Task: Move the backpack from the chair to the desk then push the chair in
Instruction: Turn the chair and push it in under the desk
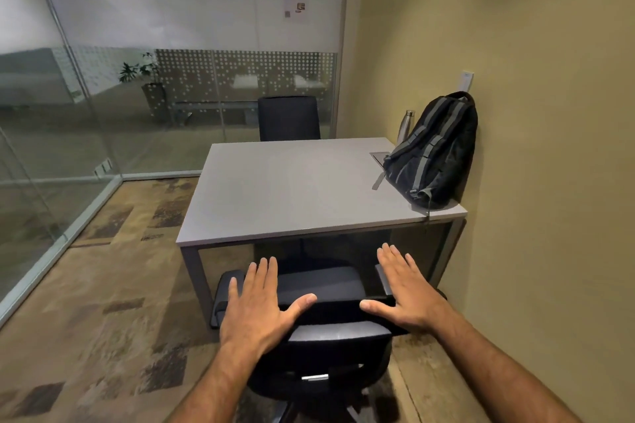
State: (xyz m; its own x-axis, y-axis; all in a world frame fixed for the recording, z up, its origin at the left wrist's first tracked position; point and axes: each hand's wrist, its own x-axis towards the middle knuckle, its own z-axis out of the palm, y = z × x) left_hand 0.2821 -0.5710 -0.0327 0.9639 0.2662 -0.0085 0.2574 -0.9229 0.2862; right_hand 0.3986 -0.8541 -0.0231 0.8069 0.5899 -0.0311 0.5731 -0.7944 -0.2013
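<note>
While only the head view is given, both halves of the task can be read from it. The backpack (434, 151) is already set on the desk (292, 189), at the far right corner, upright and leaning against the wall, with a metal bottle (405, 125) just behind it and a strap end hanging over the desk edge. What is left is the chair (323, 312), which stands short of the desk with its seat not yet under the top.

The left hand (259, 306) and the right hand (405, 292) are laid flat at either end of the chair's backrest, fingers spread and straight, thumbs pointed inward along its top edge — nothing is clasped. Whether the palms actually press on the backrest cannot be told.

The chair is judged stiff in its frame and light to roll if it runs on casters, though carpet may drag at them; an even push from both ends of the backrest should keep it from swivelling. The backpack looks soft and slumped — its top handle would be the natural hold.

No brand or readable writing is seen; the papers on the glass partition are too small to read.
</note>
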